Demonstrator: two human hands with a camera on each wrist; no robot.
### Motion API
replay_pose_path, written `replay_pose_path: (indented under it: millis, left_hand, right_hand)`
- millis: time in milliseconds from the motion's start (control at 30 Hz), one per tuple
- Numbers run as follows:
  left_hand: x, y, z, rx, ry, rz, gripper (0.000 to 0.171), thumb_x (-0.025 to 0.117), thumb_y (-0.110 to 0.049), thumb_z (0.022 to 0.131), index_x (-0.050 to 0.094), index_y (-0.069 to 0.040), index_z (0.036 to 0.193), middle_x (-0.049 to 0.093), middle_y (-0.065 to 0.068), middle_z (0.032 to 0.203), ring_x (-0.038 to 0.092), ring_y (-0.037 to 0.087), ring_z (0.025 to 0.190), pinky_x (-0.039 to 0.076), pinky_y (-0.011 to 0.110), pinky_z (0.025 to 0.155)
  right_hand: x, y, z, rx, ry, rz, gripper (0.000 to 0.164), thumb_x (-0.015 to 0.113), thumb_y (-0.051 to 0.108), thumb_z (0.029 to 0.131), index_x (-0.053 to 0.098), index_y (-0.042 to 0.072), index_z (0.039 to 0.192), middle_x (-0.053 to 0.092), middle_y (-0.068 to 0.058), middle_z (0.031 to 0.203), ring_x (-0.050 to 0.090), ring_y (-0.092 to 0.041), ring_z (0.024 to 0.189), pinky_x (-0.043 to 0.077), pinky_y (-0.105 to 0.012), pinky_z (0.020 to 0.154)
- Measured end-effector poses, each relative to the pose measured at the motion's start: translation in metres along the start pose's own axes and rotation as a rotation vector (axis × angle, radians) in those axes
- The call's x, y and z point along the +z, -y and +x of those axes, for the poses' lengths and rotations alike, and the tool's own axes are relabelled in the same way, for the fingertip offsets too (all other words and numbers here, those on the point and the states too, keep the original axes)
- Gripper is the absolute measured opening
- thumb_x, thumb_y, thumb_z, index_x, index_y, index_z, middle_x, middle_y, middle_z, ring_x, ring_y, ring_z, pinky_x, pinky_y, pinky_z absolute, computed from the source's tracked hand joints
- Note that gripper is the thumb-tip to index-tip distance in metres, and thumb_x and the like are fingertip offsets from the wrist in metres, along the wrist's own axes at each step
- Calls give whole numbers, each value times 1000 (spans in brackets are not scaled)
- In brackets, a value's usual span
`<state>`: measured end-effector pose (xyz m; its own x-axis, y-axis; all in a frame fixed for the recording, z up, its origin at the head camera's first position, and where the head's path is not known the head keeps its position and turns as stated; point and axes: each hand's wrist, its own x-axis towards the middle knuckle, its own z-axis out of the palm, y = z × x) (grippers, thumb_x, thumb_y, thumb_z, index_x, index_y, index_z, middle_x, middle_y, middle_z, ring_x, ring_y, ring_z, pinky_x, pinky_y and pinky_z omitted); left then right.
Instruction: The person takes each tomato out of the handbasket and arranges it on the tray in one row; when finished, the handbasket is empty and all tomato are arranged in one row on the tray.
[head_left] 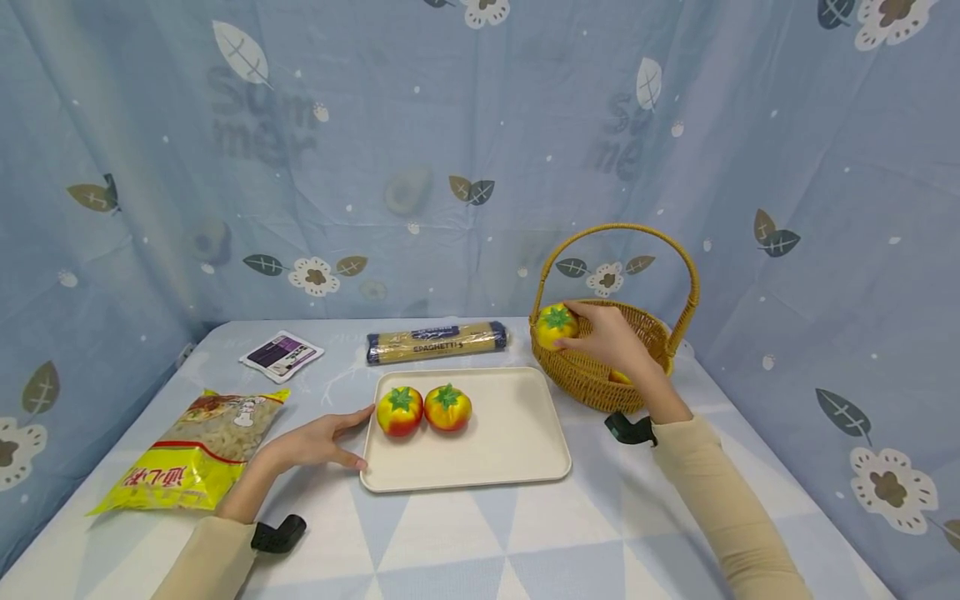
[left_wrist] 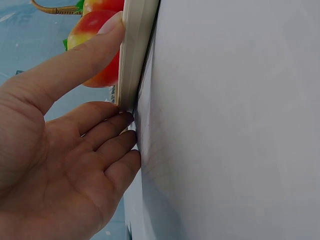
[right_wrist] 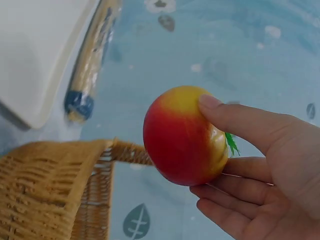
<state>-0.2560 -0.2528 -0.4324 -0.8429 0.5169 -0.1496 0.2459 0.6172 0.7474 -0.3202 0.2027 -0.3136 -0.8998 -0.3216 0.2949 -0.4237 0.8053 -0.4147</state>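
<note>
My right hand (head_left: 603, 333) pinches a yellow-and-red tomato (head_left: 557, 326) with a green leafy top, at the left rim of the wicker basket (head_left: 581, 379). In the right wrist view, thumb and fingers grip this tomato (right_wrist: 182, 137) by its sides. Through the basket's weave or opening a bit of something yellow (head_left: 619, 377) shows. My left hand (head_left: 318, 442) rests at the left edge of a cream tray (head_left: 495, 450), fingers extended and spread. The left wrist view has the thumb touching the tray rim (left_wrist: 132, 55). Side by side on the tray's left part sit two tomatoes (head_left: 400, 412) (head_left: 447, 408).
Behind the tray lies a pack of spaghetti (head_left: 437, 342). A yellow bag of pasta (head_left: 198, 454) lies left of my left hand, with a small purple-and-white packet (head_left: 282, 356) farther back. The basket's tall handle (head_left: 622, 227) arches above it. A patterned curtain hangs behind the table.
</note>
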Motion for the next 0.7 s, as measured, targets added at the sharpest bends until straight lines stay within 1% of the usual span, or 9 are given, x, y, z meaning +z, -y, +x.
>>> replay_pose_path:
  millis: [100,200,500,567,667,700]
  left_hand:
    - [-1,0,0,3,0,0,99,81,-28,79,21,7,150,22,30,152,21,47,139,24,58,110]
    - [-1,1,-1,7,2,-3,99,81,-28,79,21,6,150,22,30,152,21,47,139,24,58,110]
    - [-1,0,0,-6,-4,-13,99,82,-28,78,22,6,150,22,30,152,21,48,138,23,58,110]
    - [-1,0,-1,-8,-3,-13,99,82,-28,78,22,5,150,22,30,152,21,48,138,23,58,110]
    - [0,-1,-1,-8,0,-14,99,81,-27,78,21,5,150,22,30,152,21,48,138,24,58,110]
    - [0,-1,-1,-9,0,-15,99,81,-27,78,21,5,150,22,30,152,21,48,139,23,58,110]
  right_hand:
    - [1,8,-5,-32,-13,7,73,79,29,81,48,2,141,58,-21,130,60,-34,106,51,-47,87]
    - [3,14,-10,-60,-27,17,72,80,28,80,50,2,140,59,-19,129,60,-33,108,52,-46,88]
    - [14,26,-23,-138,-64,60,72,81,33,79,52,5,139,61,-17,127,63,-25,93,53,-39,78]
    - [17,28,-25,-154,-75,82,72,80,33,79,53,5,138,61,-16,127,63,-25,90,52,-39,76]
    - [22,30,-28,-184,-100,97,71,81,33,78,54,4,137,62,-16,127,64,-27,93,53,-40,76]
    - [24,31,-29,-193,-106,107,71,82,32,78,54,4,137,62,-16,126,64,-28,89,53,-40,73]
